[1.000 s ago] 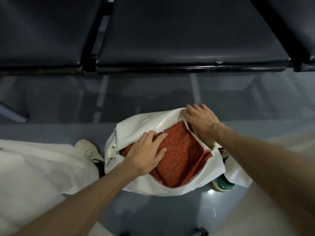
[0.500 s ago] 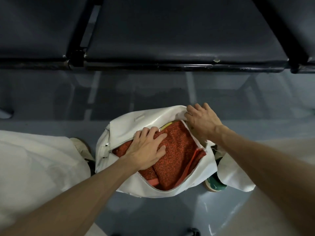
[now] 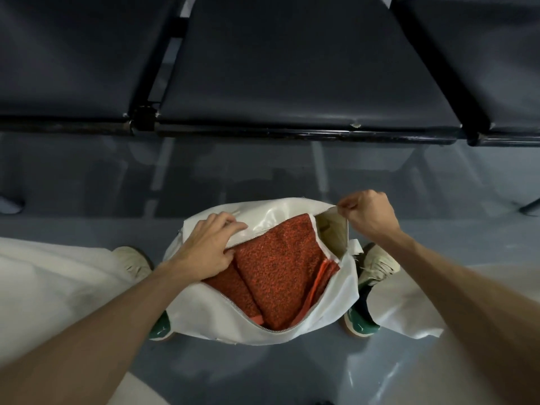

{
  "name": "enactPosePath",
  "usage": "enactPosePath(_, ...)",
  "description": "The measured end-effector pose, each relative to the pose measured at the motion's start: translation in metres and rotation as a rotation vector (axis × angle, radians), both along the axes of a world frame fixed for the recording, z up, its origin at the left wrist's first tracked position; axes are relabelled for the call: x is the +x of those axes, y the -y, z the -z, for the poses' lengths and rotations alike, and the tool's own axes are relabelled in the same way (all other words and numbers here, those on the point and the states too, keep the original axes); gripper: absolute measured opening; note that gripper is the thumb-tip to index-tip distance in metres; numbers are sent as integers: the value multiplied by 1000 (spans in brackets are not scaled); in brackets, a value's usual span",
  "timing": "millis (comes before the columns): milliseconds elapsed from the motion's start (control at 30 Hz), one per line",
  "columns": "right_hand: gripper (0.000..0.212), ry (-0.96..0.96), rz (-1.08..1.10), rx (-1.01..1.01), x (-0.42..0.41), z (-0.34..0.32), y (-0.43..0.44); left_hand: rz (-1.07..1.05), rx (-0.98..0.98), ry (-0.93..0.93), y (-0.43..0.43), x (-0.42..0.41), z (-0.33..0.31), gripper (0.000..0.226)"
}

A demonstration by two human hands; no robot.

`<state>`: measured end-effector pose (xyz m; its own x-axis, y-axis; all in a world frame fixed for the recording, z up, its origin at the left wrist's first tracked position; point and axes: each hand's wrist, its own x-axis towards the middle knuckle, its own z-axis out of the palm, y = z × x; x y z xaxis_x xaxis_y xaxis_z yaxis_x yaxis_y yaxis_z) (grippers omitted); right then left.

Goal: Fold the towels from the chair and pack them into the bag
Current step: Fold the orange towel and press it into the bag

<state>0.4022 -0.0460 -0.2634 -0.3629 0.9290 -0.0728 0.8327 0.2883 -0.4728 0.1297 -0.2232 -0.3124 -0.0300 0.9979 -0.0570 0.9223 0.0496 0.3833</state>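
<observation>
Person bent over open white bag (image 3: 204, 323) on the floor, orange towels (image 3: 280, 273) packed inside.

Left hand (image 3: 204, 247) lies spread on the bag's far-left edge, fingers apart, thumb at the zipper line, touching the towel's corner. Right hand (image 3: 369, 213) is pinched shut on the zipper end at the bag's right corner, lifting it. Bag sits between the two shoes (image 3: 377, 264), in front of the dark bench seats (image 3: 292, 68); folded towels fill the opening.
</observation>
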Motion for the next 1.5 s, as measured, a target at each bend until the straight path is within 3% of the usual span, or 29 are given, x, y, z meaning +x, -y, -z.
enactPosePath(100, 18, 7, -2, -18, -6, -4, 0, 2, 11, -81, 1, -12, 1, 54)
enactPosePath(200, 17, 71, -34, -33, -7, -7, 2, 48, 191, -158, -6, -15, 1, 25)
enactPosePath(267, 17, 117, -45, 1, -5, -6, 4, 66, 265, -174, -12, -13, -3, 25)
enactPosePath(333, 20, 138, -114, 129, -8, -7, 15, -20, 295, -123, -18, -15, -11, 32)
enactPosePath(400, 21, 131, -289, 185, -19, -9, 33, -185, 299, -52, -22, -19, -21, 22)
enactPosePath(500, 31, 300, -632, -54, -48, -9, 61, -300, 290, -40, -25, -23, -30, 18)
enactPosePath(600, 49, 445, -744, -171, -64, 1, 78, -374, 229, 12, -21, -11, -36, 20)
enactPosePath(733, 53, 441, -708, -308, -63, 2, 70, -458, 141, 75, -3, 22, -51, 20)
enactPosePath(833, 54, 442, -716, -433, -61, -14, 61, -320, -125, -150, 11, 45, -61, 48)
enactPosePath(900, 42, 403, -663, -498, -57, -27, 54, -278, -322, -188, 15, 51, -59, 65)
enactPosePath(967, 22, 328, -527, -518, -51, -35, 42, -348, -435, -38, 14, 52, -50, 66)
enactPosePath(1100, 24, 433, -295, -576, -27, -29, 22, -496, -369, 422, 7, 67, -44, 41)
enactPosePath(1200, 29, 380, -238, -698, -13, -9, 30, -556, -314, 609, 4, 88, -46, 41)
enactPosePath(1333, 25, 326, -160, -642, -10, 17, 51, -529, -309, 651, 6, 96, -43, 34)
enactPosePath(1433, 34, 370, -121, -564, -10, 30, 55, -483, -325, 632, 7, 91, -40, 30)
enactPosePath(1500, 26, 391, -85, -561, -10, 28, 54, -467, -325, 618, 4, 88, -39, 31)
